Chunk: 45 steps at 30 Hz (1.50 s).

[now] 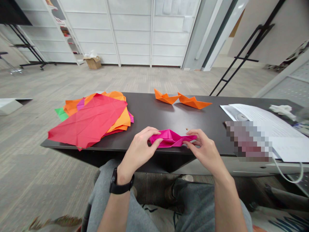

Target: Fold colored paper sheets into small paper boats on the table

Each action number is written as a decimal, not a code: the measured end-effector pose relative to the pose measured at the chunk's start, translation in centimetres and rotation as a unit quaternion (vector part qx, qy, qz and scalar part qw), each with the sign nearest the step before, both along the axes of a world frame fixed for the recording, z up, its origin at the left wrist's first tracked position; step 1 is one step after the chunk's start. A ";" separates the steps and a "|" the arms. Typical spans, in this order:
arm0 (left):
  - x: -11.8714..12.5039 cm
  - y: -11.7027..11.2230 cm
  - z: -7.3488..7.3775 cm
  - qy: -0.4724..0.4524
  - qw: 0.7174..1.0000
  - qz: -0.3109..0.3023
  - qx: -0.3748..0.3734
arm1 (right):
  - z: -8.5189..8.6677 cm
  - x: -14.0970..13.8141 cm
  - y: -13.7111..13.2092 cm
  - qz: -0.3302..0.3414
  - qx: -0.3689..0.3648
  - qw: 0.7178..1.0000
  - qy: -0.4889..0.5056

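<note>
A folded magenta paper piece (172, 138) lies at the near edge of the dark table (147, 112). My left hand (140, 149) pinches its left end, fingers curled closed on the paper; a black watch sits on that wrist. My right hand (204, 149) pinches its right end, fingers pressed together on the fold. Farther back on the table stand two finished orange paper boats, one (166, 96) to the left and one (193, 101) to the right of it, touching at their tips.
A stack of creased coloured sheets (93, 117), red on top over orange, pink and green, covers the table's left part and overhangs its edge. White printed papers (267, 125) lie at the right, with a crumpled tissue (282, 110). A cardboard box (93, 62) sits on the floor.
</note>
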<state>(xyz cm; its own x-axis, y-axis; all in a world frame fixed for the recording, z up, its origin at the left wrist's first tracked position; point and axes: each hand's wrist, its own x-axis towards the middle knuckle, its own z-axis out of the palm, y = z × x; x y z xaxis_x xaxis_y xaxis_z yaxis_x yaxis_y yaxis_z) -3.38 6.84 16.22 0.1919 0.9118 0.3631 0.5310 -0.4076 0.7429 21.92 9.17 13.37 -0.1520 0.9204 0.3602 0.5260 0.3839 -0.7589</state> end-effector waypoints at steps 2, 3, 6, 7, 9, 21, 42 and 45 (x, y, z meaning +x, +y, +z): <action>-0.7 0.0 0.1 -0.011 0.999 -0.046 0.001 | -0.2 0.3 0.1 -0.004 -0.003 1.000 0.021; -1.0 0.1 0.1 -0.011 0.998 -0.069 -0.003 | -0.2 0.5 0.1 -0.003 -0.004 1.000 0.028; -2.0 0.3 -0.4 -0.005 0.995 -0.101 -0.024 | 0.1 1.1 0.0 0.011 -0.001 1.000 0.025; -2.3 0.4 -0.6 -0.002 0.994 -0.106 -0.029 | 0.2 1.3 -0.1 0.016 0.004 1.000 0.017; -2.7 0.7 -0.9 0.003 0.993 -0.112 -0.026 | 0.5 1.6 -0.2 0.027 0.011 1.000 -0.002; -2.8 1.1 -1.7 -0.036 0.999 -0.011 -0.025 | -1.0 2.5 0.5 0.007 -0.045 0.998 0.051; -1.3 2.2 -2.7 -0.255 0.952 0.016 -0.170 | -0.1 0.8 0.3 -0.010 -0.138 0.972 0.188; -1.2 2.4 -2.9 -0.276 0.947 0.034 -0.163 | 0.3 0.5 0.2 -0.035 -0.147 0.966 0.212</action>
<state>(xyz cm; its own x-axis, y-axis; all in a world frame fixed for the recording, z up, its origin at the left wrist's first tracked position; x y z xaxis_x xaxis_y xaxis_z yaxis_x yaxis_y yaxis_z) -4.63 9.21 13.36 -0.0071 0.9960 0.0887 0.0427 -0.0884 0.9952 22.43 9.35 13.62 0.0180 0.9950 0.0978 0.1614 0.0937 -0.9824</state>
